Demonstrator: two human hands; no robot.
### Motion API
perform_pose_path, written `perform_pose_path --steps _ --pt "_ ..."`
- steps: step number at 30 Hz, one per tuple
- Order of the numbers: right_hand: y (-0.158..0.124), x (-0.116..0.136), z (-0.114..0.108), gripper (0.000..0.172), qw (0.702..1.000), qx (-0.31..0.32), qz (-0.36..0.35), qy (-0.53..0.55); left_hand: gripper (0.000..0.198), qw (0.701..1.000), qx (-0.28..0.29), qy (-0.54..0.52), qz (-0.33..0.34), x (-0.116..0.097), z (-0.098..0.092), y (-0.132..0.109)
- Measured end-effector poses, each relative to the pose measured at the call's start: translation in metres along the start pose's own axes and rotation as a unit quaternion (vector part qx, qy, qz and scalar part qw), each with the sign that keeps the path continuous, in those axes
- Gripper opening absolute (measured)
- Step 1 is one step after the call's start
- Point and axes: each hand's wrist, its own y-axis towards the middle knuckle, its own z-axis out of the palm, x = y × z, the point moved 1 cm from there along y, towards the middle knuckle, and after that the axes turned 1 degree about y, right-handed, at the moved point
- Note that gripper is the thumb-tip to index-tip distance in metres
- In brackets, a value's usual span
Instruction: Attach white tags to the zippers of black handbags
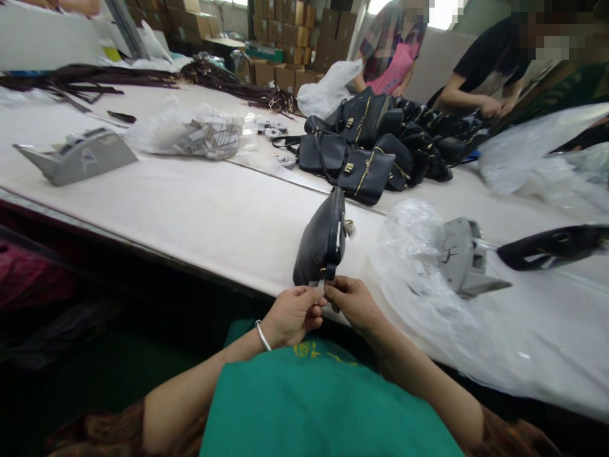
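Observation:
A black handbag stands on the table near its front edge, with a metal ring at its near end. At that end a small white tag shows between my fingertips. My left hand, with a bangle on the wrist, pinches the tag from the left. From the right, the closed fingers of my right hand meet it close to the ring. Whether the tag is fastened to the bag I cannot tell. A small pale piece hangs at the bag's right side.
Black handbags lie heaped at the back centre. Grey tape dispensers stand left and right, the right one beside clear plastic bags. A bag of paper tags and dark straps lie further back. Two people work across the table.

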Motion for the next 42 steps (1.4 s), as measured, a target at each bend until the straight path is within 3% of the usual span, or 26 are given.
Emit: perform_pose_path --steps 5,11,17,20,22,25,28,32,38,42 --pt "-0.011 0.009 0.000 0.032 0.995 0.041 0.006 0.090 0.035 1.000 -0.002 0.023 0.020 0.003 0.001 0.003" --pt "-0.007 0.008 0.011 0.029 0.983 0.019 0.043 0.176 0.040 0.995 -0.042 0.086 0.033 0.002 -0.009 0.002" --pt "-0.006 0.004 0.012 0.033 0.982 0.030 0.032 0.183 0.021 0.997 0.006 -0.078 -0.017 0.001 -0.017 0.004" --pt "-0.006 0.003 0.012 0.034 0.984 0.021 0.026 0.173 0.012 0.987 0.005 -0.143 -0.068 0.002 -0.015 0.007" --pt "-0.006 0.003 0.012 0.035 0.986 0.013 0.023 0.164 0.012 0.983 0.007 -0.169 -0.067 0.001 -0.014 0.008" --pt "-0.006 0.003 0.013 0.036 0.989 0.001 0.022 0.144 0.010 0.989 0.009 -0.146 -0.015 0.001 -0.013 0.006" --pt "-0.007 0.004 0.013 0.035 0.995 -0.012 0.011 0.095 0.016 0.996 -0.017 -0.048 0.079 0.000 -0.013 0.004" --pt "-0.011 0.006 0.013 0.027 0.998 -0.029 -0.058 -0.019 0.022 0.972 -0.070 0.093 0.206 -0.001 -0.011 0.003" --pt "-0.015 0.008 0.014 0.015 0.948 -0.098 -0.200 -0.226 0.021 0.948 -0.110 0.181 0.239 0.000 -0.003 0.006" --pt "-0.016 0.007 0.014 0.014 0.935 -0.111 -0.231 -0.245 0.021 0.933 -0.110 0.233 0.252 -0.003 0.003 0.002"
